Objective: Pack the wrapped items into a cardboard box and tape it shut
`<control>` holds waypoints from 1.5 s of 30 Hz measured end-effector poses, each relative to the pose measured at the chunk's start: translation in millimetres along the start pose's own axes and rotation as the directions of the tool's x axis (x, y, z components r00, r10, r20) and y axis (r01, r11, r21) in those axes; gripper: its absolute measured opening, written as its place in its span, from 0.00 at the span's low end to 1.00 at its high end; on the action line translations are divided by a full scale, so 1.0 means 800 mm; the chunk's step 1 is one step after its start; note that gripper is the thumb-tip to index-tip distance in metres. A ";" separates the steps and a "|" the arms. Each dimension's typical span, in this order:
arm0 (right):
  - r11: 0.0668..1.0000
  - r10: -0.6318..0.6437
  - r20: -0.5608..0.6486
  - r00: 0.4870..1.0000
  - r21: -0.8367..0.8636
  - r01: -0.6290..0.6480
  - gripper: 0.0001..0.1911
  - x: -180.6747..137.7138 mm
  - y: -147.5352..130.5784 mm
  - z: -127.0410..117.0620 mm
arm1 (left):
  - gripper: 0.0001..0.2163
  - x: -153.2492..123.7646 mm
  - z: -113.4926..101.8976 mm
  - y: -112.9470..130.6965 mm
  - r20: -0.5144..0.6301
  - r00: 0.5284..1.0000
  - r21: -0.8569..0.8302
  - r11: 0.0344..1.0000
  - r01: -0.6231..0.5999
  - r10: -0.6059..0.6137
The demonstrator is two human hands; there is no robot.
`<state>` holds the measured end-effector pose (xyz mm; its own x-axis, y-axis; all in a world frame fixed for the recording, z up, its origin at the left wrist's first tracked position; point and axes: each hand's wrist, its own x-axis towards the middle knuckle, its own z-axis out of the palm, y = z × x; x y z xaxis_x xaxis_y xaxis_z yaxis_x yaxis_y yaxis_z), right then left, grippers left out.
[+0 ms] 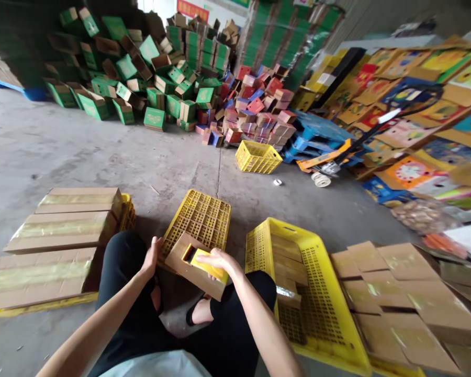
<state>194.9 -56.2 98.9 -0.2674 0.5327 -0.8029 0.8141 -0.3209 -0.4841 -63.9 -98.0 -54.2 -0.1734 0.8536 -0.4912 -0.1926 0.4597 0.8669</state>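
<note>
A brown cardboard box (202,280) rests tilted at the near end of an upturned yellow plastic crate (202,214), between my knees. My right hand (220,260) is closed around a yellow hand tool with a dark end (210,264), which lies against the top of the box. The tool's exact kind is hard to make out. Over at the crate's left edge is my left hand (153,255), its fingers extended and holding nothing. Whether it touches the crate or the box I cannot tell.
Taped boxes (58,225) lie to my left. On the right stands a yellow crate (322,251) with boxes inside, beside more boxes (400,293). Ahead are a small yellow crate (259,157), a pallet jack (333,162) and piled green cartons (153,118).
</note>
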 end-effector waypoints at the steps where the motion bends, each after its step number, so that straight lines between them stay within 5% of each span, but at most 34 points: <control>1: 1.000 0.001 -0.006 1.000 -0.027 -0.001 0.26 0.008 -0.006 0.004 | 0.38 -0.002 -0.003 0.004 0.007 0.999 0.012 0.999 -0.047 0.047; 4: 0.997 0.001 -0.025 1.000 -0.081 -0.003 0.27 0.025 -0.021 0.012 | 0.36 -0.010 -0.002 0.010 0.139 0.952 0.164 0.942 -0.294 0.273; 7: 0.994 0.040 -0.024 0.999 -0.105 -0.043 0.29 0.030 -0.025 0.012 | 0.36 -0.013 0.004 0.003 0.414 0.793 0.379 0.707 -0.597 0.447; 12: 0.989 0.087 -0.003 0.996 -0.120 -0.087 0.28 0.035 -0.020 0.008 | 0.40 0.002 -0.003 -0.024 0.712 0.495 0.461 0.200 -0.865 0.497; 15: 0.988 0.091 -0.008 0.996 -0.122 -0.092 0.29 0.039 -0.018 0.007 | 0.46 0.014 -0.013 -0.031 0.782 0.413 0.465 0.005 -0.885 0.467; 21: 0.992 0.067 -0.008 0.998 -0.102 -0.068 0.27 0.042 -0.012 0.005 | 0.50 0.014 -0.010 -0.033 0.793 0.414 0.524 -0.153 -0.838 0.447; 31: 0.998 0.026 0.030 0.999 -0.058 -0.024 0.28 0.047 -0.001 -0.003 | 0.47 0.011 0.002 -0.027 0.752 0.479 0.607 -0.191 -0.772 0.454; 38: 0.999 0.005 0.054 0.999 0.044 -0.007 0.26 0.028 0.020 -0.013 | 0.47 0.010 0.001 -0.023 0.763 0.484 0.606 -0.214 -0.766 0.428; 45: 0.999 0.007 0.057 0.998 -0.042 -0.004 0.26 0.003 0.035 -0.032 | 0.48 0.008 0.004 -0.023 0.749 0.473 0.618 -0.234 -0.750 0.464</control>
<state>230.6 -44.1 92.5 -0.2909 0.4850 -0.8247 0.8360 -0.2903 -0.4656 -58.8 -100.2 -72.7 0.5525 0.8003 0.2330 0.7724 -0.5966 0.2179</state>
